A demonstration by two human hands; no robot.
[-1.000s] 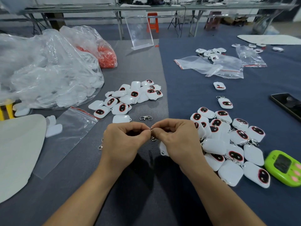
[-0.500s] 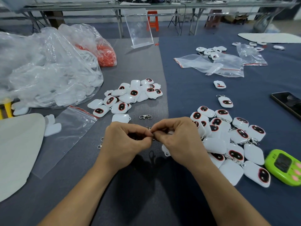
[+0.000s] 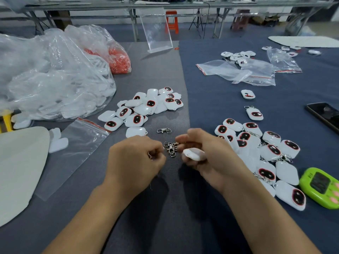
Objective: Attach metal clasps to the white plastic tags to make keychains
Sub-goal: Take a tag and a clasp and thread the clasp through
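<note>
centre frame: right hand (image 3: 207, 156) grips white tag (image 3: 194, 154); likely light, stiff, slick shell, pinch by edges. left hand (image 3: 135, 160) curled, contents unclear. metal clasps (image 3: 170, 148) between hands on bench (image 3: 161, 74); small, rigid, pinch ring.

A small assembly workshop is suggested: a cloth-covered bench (image 3: 165, 217) is strewn with heaps of white tags (image 3: 145, 107), bulk plastic sacks (image 3: 45, 76) of parts and zip bags (image 3: 238, 72); metal-framed tables (image 3: 128, 6), perhaps further workstations, are seen behind.
</note>
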